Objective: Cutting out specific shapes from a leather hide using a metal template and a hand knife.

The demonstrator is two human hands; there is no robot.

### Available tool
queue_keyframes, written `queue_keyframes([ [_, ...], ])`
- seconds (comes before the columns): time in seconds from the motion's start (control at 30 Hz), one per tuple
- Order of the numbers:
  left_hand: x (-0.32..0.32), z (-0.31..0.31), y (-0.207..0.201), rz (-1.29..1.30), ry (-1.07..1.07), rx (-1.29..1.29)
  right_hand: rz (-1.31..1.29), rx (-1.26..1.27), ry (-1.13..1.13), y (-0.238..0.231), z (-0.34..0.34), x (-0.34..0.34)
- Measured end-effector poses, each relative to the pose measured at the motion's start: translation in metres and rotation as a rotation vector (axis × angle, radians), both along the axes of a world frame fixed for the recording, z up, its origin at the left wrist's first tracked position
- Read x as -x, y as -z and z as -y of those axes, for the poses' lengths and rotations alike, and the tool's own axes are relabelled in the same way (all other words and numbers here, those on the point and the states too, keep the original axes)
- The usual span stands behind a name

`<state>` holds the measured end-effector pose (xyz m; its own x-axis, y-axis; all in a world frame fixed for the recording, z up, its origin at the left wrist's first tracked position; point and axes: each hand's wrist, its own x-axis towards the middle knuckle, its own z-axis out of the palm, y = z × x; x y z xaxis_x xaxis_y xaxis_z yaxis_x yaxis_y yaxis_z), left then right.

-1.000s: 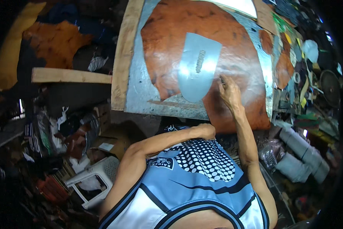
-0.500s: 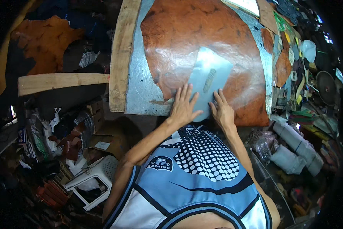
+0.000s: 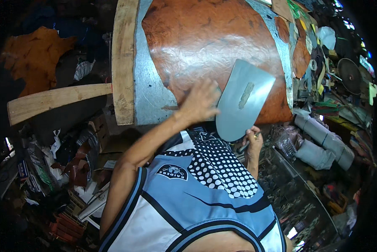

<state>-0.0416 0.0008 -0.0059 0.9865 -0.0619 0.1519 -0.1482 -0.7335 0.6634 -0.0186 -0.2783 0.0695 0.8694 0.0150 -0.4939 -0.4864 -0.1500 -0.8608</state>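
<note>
A large brown leather hide [image 3: 205, 46] lies on a metal-topped work table [image 3: 148, 101]. Over its near right part is a smooth grey template plate [image 3: 239, 109], rounded at the near end and straight at the far end. My right hand [image 3: 252, 145] is closed at the plate's near right edge, with fingers pinching there; a thin, pen-like dark tool also appears in that hand, its kind unclear. My left hand [image 3: 199, 101] hovers at or just above the hide, left of the plate, blurred, with fingers stretched out and nothing visible in them.
A wooden beam [image 3: 123, 63] edges the table's left side, and a wooden plank [image 3: 58, 101] juts left from it. Another brown hide [image 3: 37, 59] hangs at far left. Wrapped rolls [image 3: 318, 155] lie at right; leather scraps [image 3: 302, 54] crowd the right side.
The plate has shifted right and turned clockwise. My right hand has gone from lying flat on it to gripping its near edge. My left hand has come off the plate.
</note>
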Motion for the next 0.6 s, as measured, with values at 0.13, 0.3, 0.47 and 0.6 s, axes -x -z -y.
queue_keyframes([
  [0.13, -0.02, -0.115, 0.016, -0.262, -0.29, -0.439, 0.355, 0.154, -0.15, -0.048, -0.057, -0.037],
  [0.3, 0.009, -0.172, 0.04, -0.174, -0.483, -0.516, 1.022, 0.494, -0.753, -0.052, -0.139, -0.095],
  [0.47, 0.009, -0.16, 0.037, -0.135, -0.566, -0.436, 0.822, 0.599, -0.954, -0.015, -0.175, -0.139],
  [0.6, 0.014, -0.13, 0.024, -0.204, -0.579, -0.507, 0.801, 0.888, -1.146, 0.044, -0.174, -0.205],
])
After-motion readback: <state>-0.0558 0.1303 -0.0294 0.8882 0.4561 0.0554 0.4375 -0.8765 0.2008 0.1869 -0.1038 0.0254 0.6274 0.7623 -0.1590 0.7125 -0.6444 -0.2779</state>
